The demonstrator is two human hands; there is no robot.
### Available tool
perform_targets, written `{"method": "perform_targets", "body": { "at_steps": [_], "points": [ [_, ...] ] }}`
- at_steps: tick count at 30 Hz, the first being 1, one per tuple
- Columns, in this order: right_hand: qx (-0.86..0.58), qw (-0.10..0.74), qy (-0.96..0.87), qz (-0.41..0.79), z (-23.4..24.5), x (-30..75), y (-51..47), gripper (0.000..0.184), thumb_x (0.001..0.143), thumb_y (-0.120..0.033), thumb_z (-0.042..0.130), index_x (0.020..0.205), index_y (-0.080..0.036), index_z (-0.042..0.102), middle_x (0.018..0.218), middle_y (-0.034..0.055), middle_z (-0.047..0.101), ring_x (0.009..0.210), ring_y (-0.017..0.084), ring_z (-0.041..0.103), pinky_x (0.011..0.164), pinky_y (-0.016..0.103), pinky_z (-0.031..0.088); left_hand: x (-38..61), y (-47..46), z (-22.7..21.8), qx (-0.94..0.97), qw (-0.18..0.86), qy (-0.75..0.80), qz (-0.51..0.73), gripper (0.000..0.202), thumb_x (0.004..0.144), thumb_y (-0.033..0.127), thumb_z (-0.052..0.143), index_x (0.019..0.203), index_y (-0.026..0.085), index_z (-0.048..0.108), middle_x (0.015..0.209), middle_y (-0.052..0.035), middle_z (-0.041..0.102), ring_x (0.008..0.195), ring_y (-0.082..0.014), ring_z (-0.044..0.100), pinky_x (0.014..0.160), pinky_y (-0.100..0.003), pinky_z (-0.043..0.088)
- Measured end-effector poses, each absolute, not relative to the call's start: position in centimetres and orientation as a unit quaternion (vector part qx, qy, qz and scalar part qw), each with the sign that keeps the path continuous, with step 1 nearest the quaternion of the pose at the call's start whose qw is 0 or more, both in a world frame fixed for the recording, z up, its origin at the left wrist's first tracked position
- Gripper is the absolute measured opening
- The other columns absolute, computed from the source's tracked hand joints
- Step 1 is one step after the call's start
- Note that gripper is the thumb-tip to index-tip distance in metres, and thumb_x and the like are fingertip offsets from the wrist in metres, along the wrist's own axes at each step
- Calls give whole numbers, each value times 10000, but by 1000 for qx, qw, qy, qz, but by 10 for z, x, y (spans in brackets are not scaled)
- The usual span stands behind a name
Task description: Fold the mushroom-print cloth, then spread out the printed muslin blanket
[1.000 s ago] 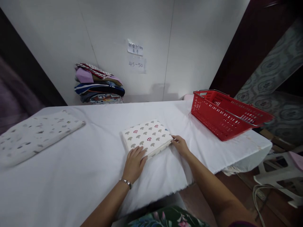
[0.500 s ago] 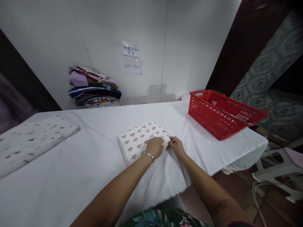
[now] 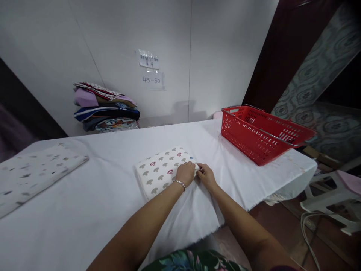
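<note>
A folded white cloth [image 3: 159, 171] with grey and red mushroom prints lies on the white-covered table [image 3: 113, 180] in front of me. My left hand [image 3: 185, 174], with a silver bracelet at the wrist, is closed over the cloth's near right part, its fingertips at the edge. Close beside it, my right hand [image 3: 205, 175] pinches the cloth's right edge between thumb and fingers. The two hands nearly touch, and the gripped corner is partly hidden by them.
Another folded white cloth [image 3: 36, 173] with scattered prints lies at the left. A red plastic basket [image 3: 254, 141] stands at the right back. Stacked folded fabrics [image 3: 107, 113] sit against the wall. Beyond the table's right edge is a stool [image 3: 332, 199].
The view has shifted slightly. My left fingers have drawn in toward the right edge of the cloth, closer to my right hand, which keeps its pinch there.
</note>
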State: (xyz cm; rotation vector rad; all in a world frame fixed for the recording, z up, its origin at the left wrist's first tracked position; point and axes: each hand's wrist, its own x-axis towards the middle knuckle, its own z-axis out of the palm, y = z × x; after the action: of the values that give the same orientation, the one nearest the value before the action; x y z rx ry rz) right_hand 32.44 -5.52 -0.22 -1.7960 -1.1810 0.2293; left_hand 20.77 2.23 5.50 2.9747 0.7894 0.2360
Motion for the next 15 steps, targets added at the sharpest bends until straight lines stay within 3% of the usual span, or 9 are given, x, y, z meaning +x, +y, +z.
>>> {"method": "perform_targets", "body": {
  "at_steps": [9,15],
  "points": [
    [-794,409,-447,56,2,319,-51,334,736,-191,449,1031,-224,602,971,30,612,841,172,544,770,301,425,206,17,50,966,20,242,85,217,870,190,378,951,160,577,953,-73,583,890,-202,537,728,-322,423],
    [-785,423,-449,60,1,319,-57,280,761,-211,434,988,-219,597,926,17,614,783,159,542,722,284,422,199,15,46,963,35,244,109,238,889,330,404,972,185,574,986,-65,571,933,-204,512,773,-331,413]
  ]
}}
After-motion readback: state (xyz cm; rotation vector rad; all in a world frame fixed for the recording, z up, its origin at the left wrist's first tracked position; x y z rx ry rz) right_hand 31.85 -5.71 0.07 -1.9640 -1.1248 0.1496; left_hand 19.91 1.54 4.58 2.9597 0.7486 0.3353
